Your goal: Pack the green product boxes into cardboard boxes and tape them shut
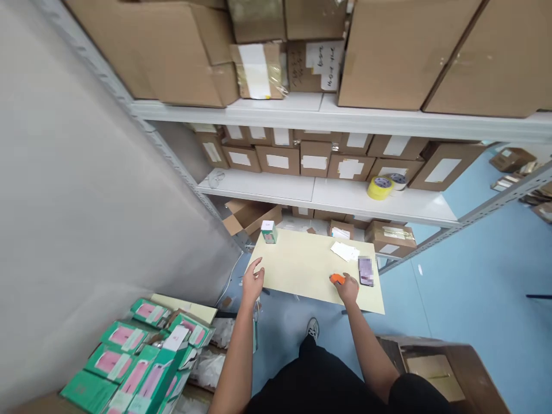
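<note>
My left hand [253,280] hovers at the left edge of the pale yellow table [297,261], its fingers apart and nothing in them. On the right part of the tabletop, my right hand [348,289] is closed around a small orange object [337,278], too small to identify. A green box with a white top [269,232] stands upright at the table's back left corner. White paper slips [344,250] lie near the back right. Beside them, right of my right hand, lies a phone [365,271] with a purplish screen.
Behind the table, shelves [276,183] carry cardboard boxes [278,160] and a yellow tape roll [380,187]. Several green and pink boxes [112,362] are stacked at lower left. An open carton [463,368] stands at lower right. A metal shelf post [444,233] rises beyond the table.
</note>
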A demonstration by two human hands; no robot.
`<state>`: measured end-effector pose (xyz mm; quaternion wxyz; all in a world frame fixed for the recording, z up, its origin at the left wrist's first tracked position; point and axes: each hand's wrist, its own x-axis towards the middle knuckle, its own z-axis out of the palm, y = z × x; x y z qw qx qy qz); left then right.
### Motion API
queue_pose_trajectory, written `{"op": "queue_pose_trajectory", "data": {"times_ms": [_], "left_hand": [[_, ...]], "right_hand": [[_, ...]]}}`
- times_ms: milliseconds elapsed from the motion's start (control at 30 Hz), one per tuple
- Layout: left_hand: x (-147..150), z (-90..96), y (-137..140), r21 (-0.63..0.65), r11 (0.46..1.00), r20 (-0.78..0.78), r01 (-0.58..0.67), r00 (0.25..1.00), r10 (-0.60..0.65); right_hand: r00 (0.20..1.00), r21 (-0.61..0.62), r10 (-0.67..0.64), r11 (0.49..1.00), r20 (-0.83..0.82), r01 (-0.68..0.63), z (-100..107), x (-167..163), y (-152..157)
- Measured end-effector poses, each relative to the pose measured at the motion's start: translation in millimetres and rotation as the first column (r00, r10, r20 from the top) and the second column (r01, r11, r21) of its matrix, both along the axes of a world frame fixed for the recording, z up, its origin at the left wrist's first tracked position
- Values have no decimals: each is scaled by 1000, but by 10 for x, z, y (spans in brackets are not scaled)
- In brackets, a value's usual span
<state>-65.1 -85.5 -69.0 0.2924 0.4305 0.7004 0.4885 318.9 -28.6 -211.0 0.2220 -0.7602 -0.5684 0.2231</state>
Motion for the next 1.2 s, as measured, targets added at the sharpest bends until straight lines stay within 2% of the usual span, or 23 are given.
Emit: {"op": "queue_pose_trajectory", "data": {"times_ms": [67, 133, 233, 400, 600, 733, 867, 1000, 1100, 1200], "left_hand": [[-111, 55, -234, 29, 1000, 34, 8, 999, -9], [-245, 113, -555, 59, 998, 65, 19, 998, -22], [-478, 211, -1174, 86, 996, 97, 12, 995, -20], [-929, 384, -2424, 137, 979, 138, -154, 981, 135], [-1476, 534, -3961, 160, 896, 137, -413, 909, 394], [-1681, 577, -4741, 155, 795, 141, -586, 810, 570], [-1722, 466, -5357, 147, 674, 165, -724, 690, 704], [-1691, 240, -5993, 82, 516, 230, -853, 520, 823], [-1626, 118, -6467, 36, 388, 203, -921, 387, 899], [-1521, 57, -6899, 14, 297, 179, -955, 295, 939]], "right_hand": [[995, 86, 60, 995, -81, -53, 238, -281, -30], [965, 193, 181, 970, -190, -144, 479, -651, -128], [857, 291, 361, 920, -368, -262, 804, -1330, -425], [606, 316, 566, 821, -560, -475, 1181, -2536, -1216], [339, 317, 695, 633, -634, -706, 1482, -3806, -2353], [115, 353, 749, 435, -652, -828, 1683, -4453, -3047], [-75, 378, 764, 229, -641, -897, 1762, -4989, -3622], [-192, 370, 718, 98, -669, -924, 1669, -5427, -4207], [-262, 353, 676, -3, -689, -936, 1556, -5642, -4679], [-327, 344, 640, -104, -695, -933, 1433, -5773, -5138]]}}
